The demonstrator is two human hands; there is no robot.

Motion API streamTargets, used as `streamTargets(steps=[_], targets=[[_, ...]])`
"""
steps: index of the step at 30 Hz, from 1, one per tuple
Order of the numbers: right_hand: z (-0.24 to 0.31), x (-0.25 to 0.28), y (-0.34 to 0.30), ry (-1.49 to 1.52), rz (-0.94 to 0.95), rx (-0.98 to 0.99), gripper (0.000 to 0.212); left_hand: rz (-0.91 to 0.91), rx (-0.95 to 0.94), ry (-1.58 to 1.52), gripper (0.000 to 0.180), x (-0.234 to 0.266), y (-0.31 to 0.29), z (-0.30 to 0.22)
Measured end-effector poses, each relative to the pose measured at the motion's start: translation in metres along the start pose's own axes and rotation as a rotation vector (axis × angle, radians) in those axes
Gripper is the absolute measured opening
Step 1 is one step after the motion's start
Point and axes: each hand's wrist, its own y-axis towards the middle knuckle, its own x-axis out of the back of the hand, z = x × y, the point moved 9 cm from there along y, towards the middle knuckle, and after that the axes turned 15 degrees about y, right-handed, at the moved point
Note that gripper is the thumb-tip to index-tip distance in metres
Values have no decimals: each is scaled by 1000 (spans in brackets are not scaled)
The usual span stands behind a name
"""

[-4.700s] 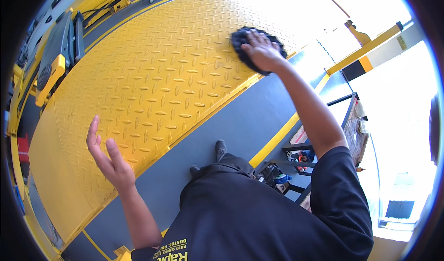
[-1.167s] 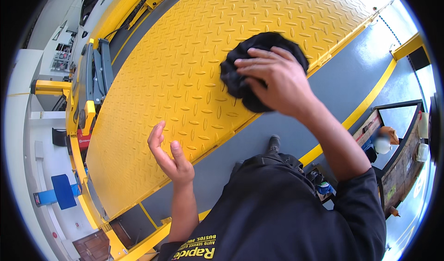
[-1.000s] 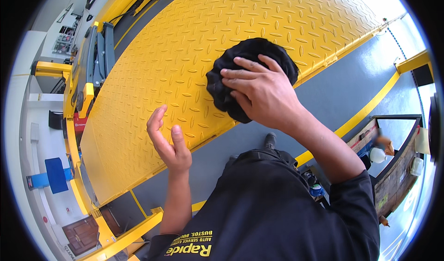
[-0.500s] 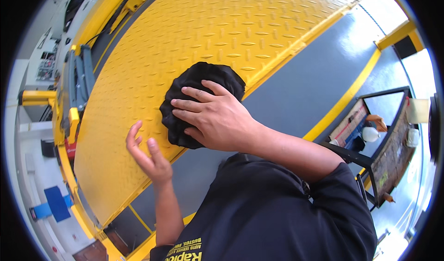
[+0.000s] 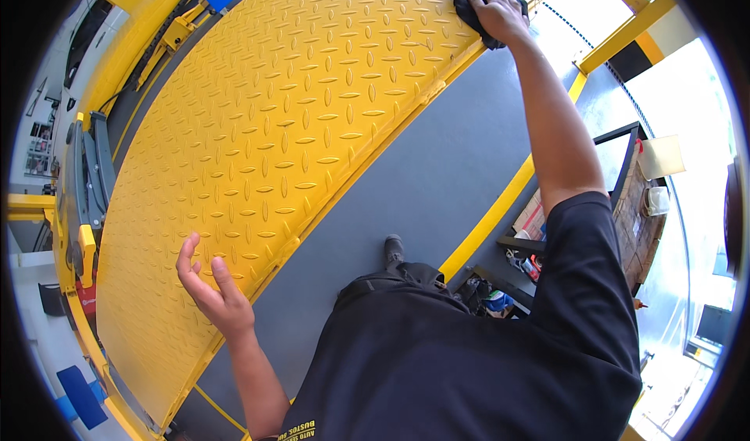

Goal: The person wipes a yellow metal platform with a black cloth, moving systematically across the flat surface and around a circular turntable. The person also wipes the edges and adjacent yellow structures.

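At the far right end of the yellow diamond-plate ramp, a bunched black cloth lies over the long edge. My right hand bears down on it from above, arm stretched out and fingers over the fabric; the cloth's underside is hidden. My left hand is raised over the near left part of the ramp. Its fingers are loosely curled and apart from the thumb, with nothing in them.
Grey floor with a yellow line runs along the ramp's near side. A dark-framed workbench bearing containers stands at right. Yellow lift parts line the left. My shoe shows below the ramp edge.
My right hand has carried the black cloth from the ramp's near middle edge to its far right end, straightening the arm. My left hand stays raised, slightly lower and farther left in view.
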Motion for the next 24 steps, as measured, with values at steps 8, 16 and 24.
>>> streamTargets(steps=[8, 16, 24], targets=[[225, 39, -249, 350, 23, 369, 62, 28, 36, 22, 42, -1, 3, -4], [236, 59, -260, 710, 58, 710, 46, 68, 48, 22, 42, 0, -2, 0], [20, 12, 4, -19, 85, 191, 72, 27, -26, 32, 41, -2, 3, -7]])
